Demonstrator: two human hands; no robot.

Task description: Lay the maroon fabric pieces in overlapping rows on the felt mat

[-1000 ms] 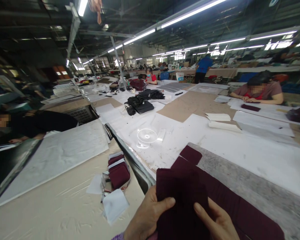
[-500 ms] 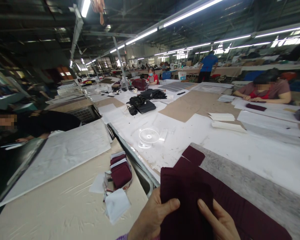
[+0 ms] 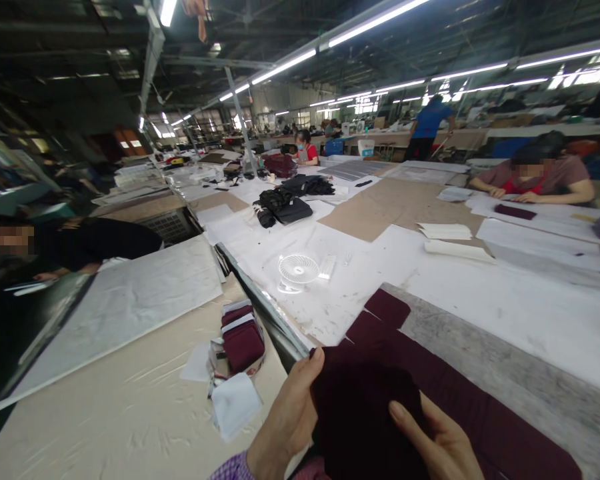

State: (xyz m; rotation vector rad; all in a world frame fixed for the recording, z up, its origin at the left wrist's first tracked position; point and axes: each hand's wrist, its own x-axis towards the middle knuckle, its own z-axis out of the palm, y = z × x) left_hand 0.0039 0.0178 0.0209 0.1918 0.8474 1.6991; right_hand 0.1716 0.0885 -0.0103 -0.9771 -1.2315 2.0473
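A dark maroon piece of fabric (image 3: 365,410) hangs between my two hands at the bottom of the view. My left hand (image 3: 291,407) grips its left edge, the thumb pointing up near the top corner. On the right side, my right hand (image 3: 437,437) pinches the cloth, thumb on the near face and fingers behind. The cloth's lower part runs out of view. Just beyond it, a longer maroon fabric panel (image 3: 485,400) lies flat on a grey mottled sheet (image 3: 520,360), with a small maroon piece (image 3: 387,308) at its far end.
To the left, folded maroon and pale-grey pieces (image 3: 243,343) sit beside a white cloth (image 3: 235,403) on a cream-covered table (image 3: 130,400). A white fan (image 3: 299,269) and dark garments (image 3: 283,203) lie farther off. Co-workers (image 3: 535,170) bend over tables at both sides.
My left hand has shifted up the cloth's left edge, its thumb now near the corner. The cloth's top has dropped slightly and darkened. A distant person in blue has leaned to the right.
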